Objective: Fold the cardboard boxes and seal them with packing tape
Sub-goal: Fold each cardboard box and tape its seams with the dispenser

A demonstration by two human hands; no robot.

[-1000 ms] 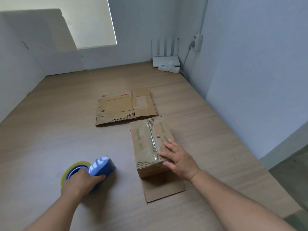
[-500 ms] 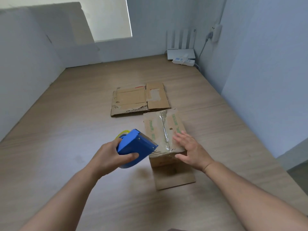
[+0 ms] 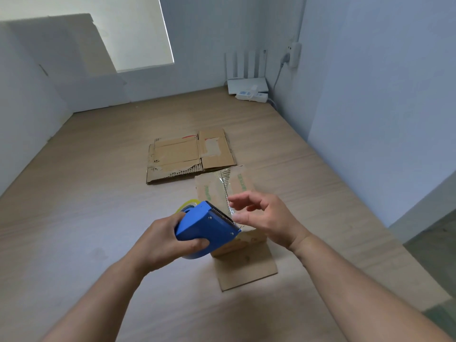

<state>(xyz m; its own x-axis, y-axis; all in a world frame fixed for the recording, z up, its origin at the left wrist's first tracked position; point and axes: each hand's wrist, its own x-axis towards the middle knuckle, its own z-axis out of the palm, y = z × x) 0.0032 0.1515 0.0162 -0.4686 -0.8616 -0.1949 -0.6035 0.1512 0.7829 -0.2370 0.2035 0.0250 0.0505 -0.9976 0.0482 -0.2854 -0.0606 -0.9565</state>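
Sealing step, mid-frame: left grip (image 3: 162,240) clasps the tape dispenser (image 3: 207,225); right grip (image 3: 269,218), released, should pull a strip over the box (image 3: 214,188).

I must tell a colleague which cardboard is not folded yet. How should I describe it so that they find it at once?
On the wooden surface, look at its middle, toward the white router in the far corner. The flattened cardboard lies there. Unlike the taped box standing just in front of it, it lies flat, with a torn near edge and a pale patch.
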